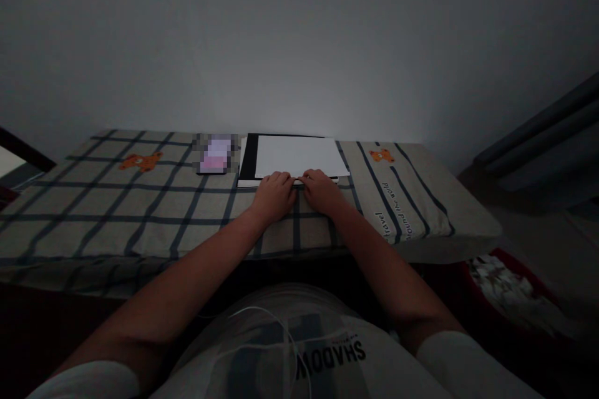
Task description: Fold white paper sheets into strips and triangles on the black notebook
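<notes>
**A:** Dim room, a desk (140, 224) under a checked cloth (84, 212) pushed against a bare wall. A seated person's left hand (275, 194) and right hand (322, 191) lie knuckles-up, side by side, on the near edge of a white sheet of paper (299, 156). The fingers are curled down onto that edge; whether either hand pinches the sheet or only presses it, I cannot tell.

**B:** Where does the sheet sit?

**A:** At the desk's 12 o'clock, close to the wall, on top of a black board (248, 157) that shows along its 9 o'clock side.

**B:** How would it handle?

**A:** By the look of it, light and limp. It would likely slide on the board and crease if gripped hard. The near edge, where both hands rest, seems the natural place to take it, or the two near corners.

**B:** Anything else about?

**A:** A small blurred object (215, 154) lies just beside the board at 9 o'clock from the sheet. Two orange bear motifs are printed on the cloth, one at 9 o'clock (139, 162) and one at 3 o'clock (381, 154). A red bin (472, 280) of white scraps stands on the floor at 4 o'clock, well apart. Nothing lies between the hands and the paper; the wall closes off the far side.
</notes>
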The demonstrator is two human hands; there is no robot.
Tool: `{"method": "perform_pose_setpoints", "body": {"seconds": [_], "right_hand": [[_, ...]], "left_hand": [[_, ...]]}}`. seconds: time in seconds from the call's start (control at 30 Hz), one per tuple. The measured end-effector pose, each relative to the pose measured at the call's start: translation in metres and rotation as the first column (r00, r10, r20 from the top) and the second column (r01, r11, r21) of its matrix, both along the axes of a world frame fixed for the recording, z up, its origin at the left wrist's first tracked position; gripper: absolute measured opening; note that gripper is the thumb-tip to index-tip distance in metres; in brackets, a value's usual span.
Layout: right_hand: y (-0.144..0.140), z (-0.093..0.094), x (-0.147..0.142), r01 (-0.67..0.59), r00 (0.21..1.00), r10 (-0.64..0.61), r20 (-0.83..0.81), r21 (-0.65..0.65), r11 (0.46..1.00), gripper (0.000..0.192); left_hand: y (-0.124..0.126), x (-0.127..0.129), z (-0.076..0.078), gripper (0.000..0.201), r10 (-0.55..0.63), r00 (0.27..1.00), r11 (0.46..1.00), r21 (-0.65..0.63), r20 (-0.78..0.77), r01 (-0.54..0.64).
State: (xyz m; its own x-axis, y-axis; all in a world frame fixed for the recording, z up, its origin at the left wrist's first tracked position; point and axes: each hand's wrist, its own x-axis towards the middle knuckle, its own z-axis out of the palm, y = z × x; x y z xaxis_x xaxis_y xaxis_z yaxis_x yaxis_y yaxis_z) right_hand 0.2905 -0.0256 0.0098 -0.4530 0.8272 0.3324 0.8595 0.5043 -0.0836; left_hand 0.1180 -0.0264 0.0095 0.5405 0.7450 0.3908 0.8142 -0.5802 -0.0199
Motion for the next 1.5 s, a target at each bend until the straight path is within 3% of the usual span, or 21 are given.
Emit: {"method": "perform_pose_setpoints", "body": {"seconds": [0.73, 1.17, 1.5], "right_hand": [[0.002, -0.001, 0.003, -0.036, 0.999, 0.036, -0.017, 0.001, 0.999, 0.035], [0.000, -0.002, 0.003, -0.016, 0.999, 0.017, -0.027, 0.018, 1.000, 0.035], [0.000, -0.002, 0.003, 0.021, 0.998, -0.018, -0.061, 0.046, 0.999, 0.040]], "left_hand": [[0.009, -0.007, -0.003, 0.035, -0.109, 0.992, 0.994, -0.015, 0.066, 0.110], [-0.002, -0.002, 0.001, 0.030, -0.026, 0.999, 0.999, 0.021, -0.029, 0.027], [0.001, -0.002, 0.000, 0.034, -0.076, 0.997, 0.997, -0.006, 0.024, 0.076]]}}
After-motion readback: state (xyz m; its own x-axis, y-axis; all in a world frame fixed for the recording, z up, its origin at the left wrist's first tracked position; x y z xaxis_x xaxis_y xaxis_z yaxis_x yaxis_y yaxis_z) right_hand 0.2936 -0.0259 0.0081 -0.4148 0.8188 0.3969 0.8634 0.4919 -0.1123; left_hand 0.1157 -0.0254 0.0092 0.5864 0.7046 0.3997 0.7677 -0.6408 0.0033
